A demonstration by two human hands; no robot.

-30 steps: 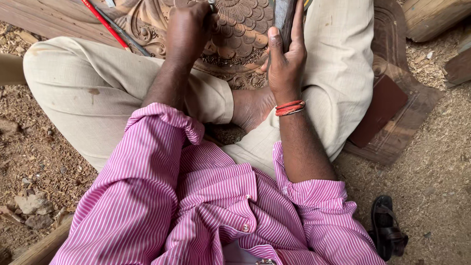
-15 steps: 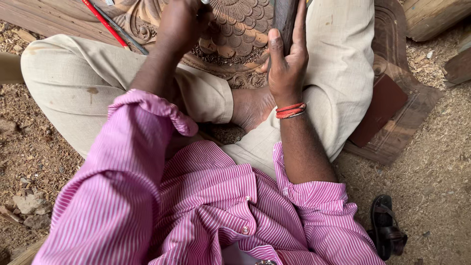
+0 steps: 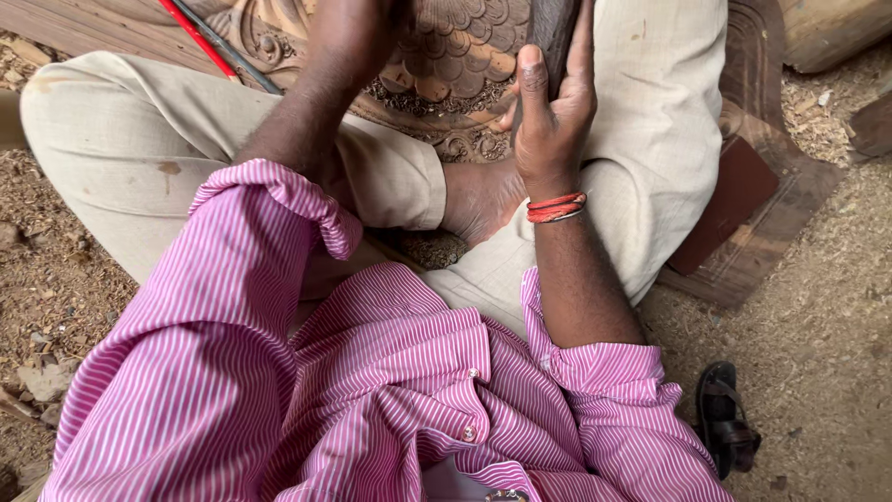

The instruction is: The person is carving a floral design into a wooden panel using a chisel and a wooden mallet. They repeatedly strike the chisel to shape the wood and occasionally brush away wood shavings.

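Note:
I sit cross-legged in a pink striped shirt and beige trousers over a carved wooden panel (image 3: 455, 56) with scale and scroll patterns. My right hand (image 3: 550, 112), with red bands at the wrist, is wrapped around a dark wooden mallet (image 3: 556, 33) held upright above the carving. My left hand (image 3: 348, 28) is at the top edge of the view over the panel; its fingers are cut off by the frame, so what it holds is hidden.
Red and dark slim tools (image 3: 209, 42) lie across the panel at upper left. Sawdust and wood chips cover the ground. A brown wooden frame piece (image 3: 743, 214) lies on the right, a log (image 3: 827, 28) at the top right, a black sandal (image 3: 725, 418) at the lower right.
My left hand has moved up toward the top edge, its fingers now out of view. The right hand keeps its grip on the mallet in the same place.

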